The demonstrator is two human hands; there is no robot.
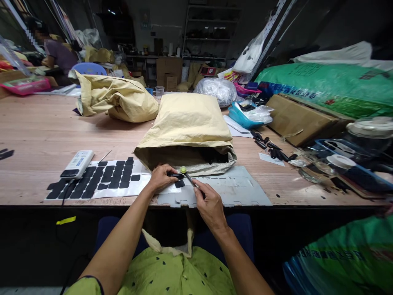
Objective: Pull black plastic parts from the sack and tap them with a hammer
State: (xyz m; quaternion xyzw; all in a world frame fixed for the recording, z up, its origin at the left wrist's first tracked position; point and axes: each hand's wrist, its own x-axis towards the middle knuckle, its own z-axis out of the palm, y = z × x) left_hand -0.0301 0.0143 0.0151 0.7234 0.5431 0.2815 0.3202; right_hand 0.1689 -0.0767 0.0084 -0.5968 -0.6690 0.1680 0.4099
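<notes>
Right hand [210, 201]: closed around the handle of a green-headed tool [188, 178].
Left hand [162, 179]: pinching a small black piece [175, 175] just beside the tool's head.
Grey board [242, 190]: flat on the surface [43, 135], below the black piece.
Yellow sack [193, 119]: beyond the hands, mouth facing them.

We count one left hand [161, 179], one right hand [212, 208], one hammer [183, 170], one held black piece [175, 175], two large tan sacks [190, 119] on the table [33, 143], one white device [79, 163], one co-worker [59, 55], and black square pads [125, 179] beyond our tally.
</notes>
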